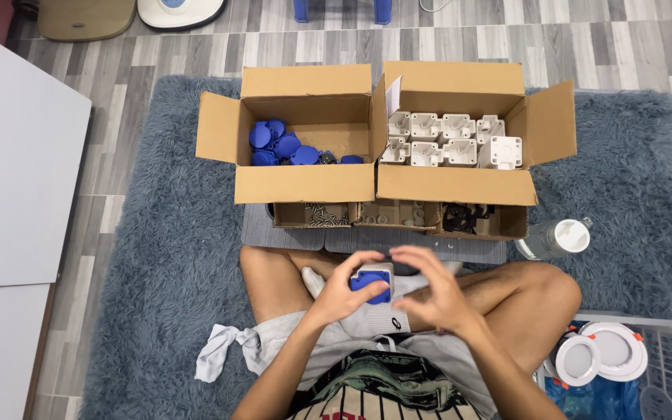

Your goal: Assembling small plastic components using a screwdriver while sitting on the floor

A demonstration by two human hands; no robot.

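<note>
Socket part (372, 281): grey housing with blue cap, held over the person's crossed legs, just in front of the flat grey board (289, 233). Left hand (344, 294): fingers closed around the part from its left side. Right hand (429, 286): fingers curled and spread, at the part's right edge; a firm grip cannot be confirmed. Left cardboard box (305, 183): loose blue caps (278, 144). Right cardboard box (456, 187): white housings (445, 140) in rows. Shaggy blue-grey rug (165, 257) beneath everything. Clear plastic bottle (558, 239) lying at right.
</note>
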